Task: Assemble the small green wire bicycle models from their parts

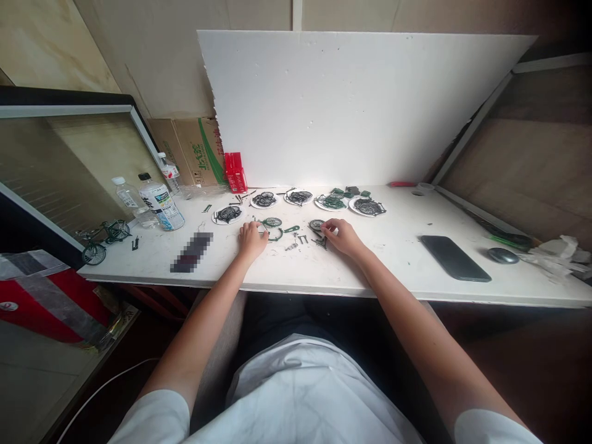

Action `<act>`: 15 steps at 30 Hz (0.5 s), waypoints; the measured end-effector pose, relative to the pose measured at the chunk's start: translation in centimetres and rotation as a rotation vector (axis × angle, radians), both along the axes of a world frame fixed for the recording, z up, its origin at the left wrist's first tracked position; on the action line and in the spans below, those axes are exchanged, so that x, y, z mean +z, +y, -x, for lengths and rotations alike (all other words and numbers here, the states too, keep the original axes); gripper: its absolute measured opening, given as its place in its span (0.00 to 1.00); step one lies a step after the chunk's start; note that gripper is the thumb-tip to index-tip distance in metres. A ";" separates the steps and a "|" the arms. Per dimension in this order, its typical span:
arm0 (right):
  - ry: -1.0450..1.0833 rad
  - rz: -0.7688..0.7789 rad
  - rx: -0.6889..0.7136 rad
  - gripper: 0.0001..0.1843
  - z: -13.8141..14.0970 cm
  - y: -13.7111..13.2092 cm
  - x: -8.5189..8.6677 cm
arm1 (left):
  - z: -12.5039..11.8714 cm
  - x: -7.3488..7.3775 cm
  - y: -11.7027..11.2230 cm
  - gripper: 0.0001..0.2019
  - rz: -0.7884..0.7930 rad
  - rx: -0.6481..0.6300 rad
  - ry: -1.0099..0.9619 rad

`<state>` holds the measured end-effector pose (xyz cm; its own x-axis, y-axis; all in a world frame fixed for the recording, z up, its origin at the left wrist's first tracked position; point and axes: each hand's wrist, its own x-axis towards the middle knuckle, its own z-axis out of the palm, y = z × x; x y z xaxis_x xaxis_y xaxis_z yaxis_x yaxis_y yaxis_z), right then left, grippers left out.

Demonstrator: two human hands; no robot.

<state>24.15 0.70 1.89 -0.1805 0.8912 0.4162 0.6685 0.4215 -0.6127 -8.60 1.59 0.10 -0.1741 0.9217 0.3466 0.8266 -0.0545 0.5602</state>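
Toward the table's middle, my left hand rests with its fingers curled together. Whatever they hold, if anything, is hidden; a small spoked wheel and a curved dark green piece lie just beyond and beside the thumb. My right hand has thumb and fingertips closed on a dark model bicycle part, partly covered, next to another small wheel. Between the hands are a flat green piece and several tiny metal bits.
White plates of dark parts line the back. An assembled model bicycle, bottles and a pixelated dark patch are on the left. A phone, a mouse and crumpled tissue sit right. A white board stands behind.
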 end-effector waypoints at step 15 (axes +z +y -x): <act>0.103 -0.112 -0.080 0.15 -0.8 1.5 -1.5 | -0.2 0.4 -0.3 0.16 0.081 0.023 0.121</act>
<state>24.92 2.23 0.43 -0.0619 0.8480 0.5263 0.6390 0.4387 -0.6318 -8.42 1.31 0.54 -0.1571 0.9437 0.2910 0.8887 0.0066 0.4584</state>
